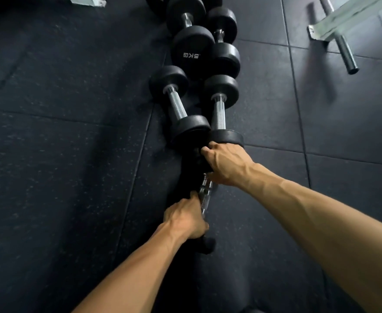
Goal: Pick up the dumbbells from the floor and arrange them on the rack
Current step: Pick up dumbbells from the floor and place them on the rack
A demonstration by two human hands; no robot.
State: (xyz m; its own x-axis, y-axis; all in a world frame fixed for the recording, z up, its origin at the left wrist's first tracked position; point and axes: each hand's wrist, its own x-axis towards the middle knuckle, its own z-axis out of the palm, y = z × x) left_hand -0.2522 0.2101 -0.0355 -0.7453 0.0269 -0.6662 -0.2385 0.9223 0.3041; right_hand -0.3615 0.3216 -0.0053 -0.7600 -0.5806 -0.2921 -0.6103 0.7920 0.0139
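Note:
Several black dumbbells with chrome handles lie in a row on the dark rubber floor. Nearest me is a small dumbbell [204, 195]. My left hand [186, 219] is closed around the near part of its handle. My right hand [222, 163] covers and grips its far black head. Just beyond lie two dumbbells side by side, the left one [177, 107] and the right one [219, 114]. Farther back sits a bigger dumbbell marked 5KG [191, 45], with another dumbbell [221, 37] to its right. No rack is in view.
A pale metal frame with a steel peg [345, 54] stands on the floor at the upper right. Another pale frame corner [88, 1] shows at the top left. Dark rubber floor tiles [61, 143] spread to both sides of the dumbbell row.

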